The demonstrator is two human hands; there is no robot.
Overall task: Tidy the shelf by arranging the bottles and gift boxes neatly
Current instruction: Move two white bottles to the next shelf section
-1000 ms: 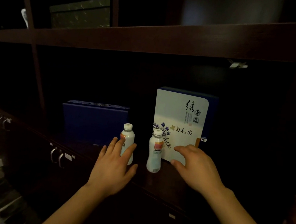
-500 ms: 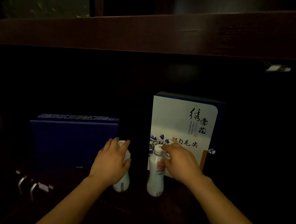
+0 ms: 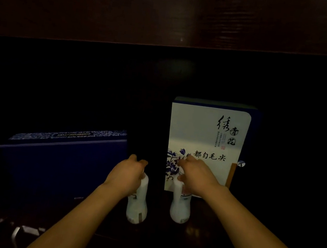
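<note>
The left hand (image 3: 128, 171) was wrapped, fingers curled tight, round the neck of the left bottle (image 3: 137, 203), and the right hand (image 3: 198, 176) was clamped the same way over the top of the right bottle (image 3: 180, 207), both bottles held upright on the dark shelf (image 3: 195, 238). Just behind the right fingers the white gift box (image 3: 209, 134) was stood on edge, its left edge almost level with them. Left of the left fingers the blue gift box (image 3: 59, 164) was laid, and a dark open gap was left between the boxes.

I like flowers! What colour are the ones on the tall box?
Blue, on the white box front; head view.
</note>
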